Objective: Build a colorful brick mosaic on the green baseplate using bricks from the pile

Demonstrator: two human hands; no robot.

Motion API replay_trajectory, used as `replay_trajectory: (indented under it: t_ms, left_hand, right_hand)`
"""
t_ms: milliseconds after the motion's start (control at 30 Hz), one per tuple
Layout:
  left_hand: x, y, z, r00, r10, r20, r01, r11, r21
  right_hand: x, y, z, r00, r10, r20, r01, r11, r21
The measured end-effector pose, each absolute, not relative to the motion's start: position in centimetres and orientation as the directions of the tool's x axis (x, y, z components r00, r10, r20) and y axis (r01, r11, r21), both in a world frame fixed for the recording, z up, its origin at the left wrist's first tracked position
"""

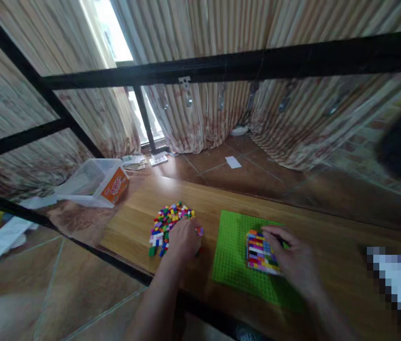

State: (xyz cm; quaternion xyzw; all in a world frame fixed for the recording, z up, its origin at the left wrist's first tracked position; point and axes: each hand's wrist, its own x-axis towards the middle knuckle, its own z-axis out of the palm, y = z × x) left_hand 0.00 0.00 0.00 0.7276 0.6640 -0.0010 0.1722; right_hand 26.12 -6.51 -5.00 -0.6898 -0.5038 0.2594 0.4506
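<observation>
Left hand (185, 238) at loose toy-brick pile (172, 215), left; fingertips hidden, cannot tell grip. Right hand (296, 259) at right side of brick block (258, 251), on green baseplate (229, 232); fingers curled, hold unclear. Best press straight down, evenly.

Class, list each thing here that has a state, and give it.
Loose bricks, spread in a pile
Left hand, over loose bricks
Brick build, joined in rows
Right hand, at build's edge
Green baseplate, flat, partly covered
Plastic box, open
Curtains, drawn, leaving a gap
</observation>
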Motion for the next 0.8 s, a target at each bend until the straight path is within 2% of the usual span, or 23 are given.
replay_trajectory:
  t_ms: [67,167,267,367,433,533,667,733,800]
  left_hand:
    - [0.0,0.0,-0.1,0.11,0.967,-0.228,0.971,-0.055,0.234]
    - [-0.1,0.1,-0.2,0.159,0.973,-0.169,0.949,-0.103,0.298]
    - [0.1,0.2,-0.2,0.274,0.961,-0.027,0.856,-0.231,0.463]
    - [1.4,-0.1,-0.1,0.387,0.911,0.143,0.665,-0.384,0.641]
    - [2.7,-0.6,0.0,0.434,0.882,0.181,0.547,-0.418,0.725]
    - [4.6,-1.6,0.0,0.493,0.861,0.125,0.415,-0.359,0.836]
    - [6.0,-2.4,0.1,0.531,0.843,0.081,0.204,-0.22,0.954]
    - [6.4,-2.5,0.1,0.524,0.85,0.063,0.08,-0.122,0.989]
    - [6.8,-2.4,-0.1,0.5,0.865,0.036,-0.046,-0.014,0.999]
  right_hand:
    - [26.0,-6.5,-4.9,0.358,0.929,0.096,0.467,-0.089,-0.88]
    - [25.9,-6.5,-4.6,0.377,0.918,0.121,0.477,-0.081,-0.875]
    - [25.7,-6.4,-4.1,0.42,0.89,0.176,0.49,-0.059,-0.87]
    - [24.9,-6.5,-2.8,0.425,0.877,0.223,0.493,-0.018,-0.87]
    - [24.0,-6.7,-1.8,0.395,0.895,0.209,0.452,0.009,-0.892]
    - [22.5,-6.9,-0.5,0.289,0.953,0.094,0.341,-0.011,-0.94]
    - [21.6,-7.2,-0.1,0.218,0.958,-0.184,0.13,-0.215,-0.968]
    - [21.8,-7.3,-0.3,0.212,0.959,-0.186,0.069,-0.205,-0.976]
    - [22.3,-7.2,-0.4,0.216,0.971,-0.097,0.065,-0.114,-0.991]
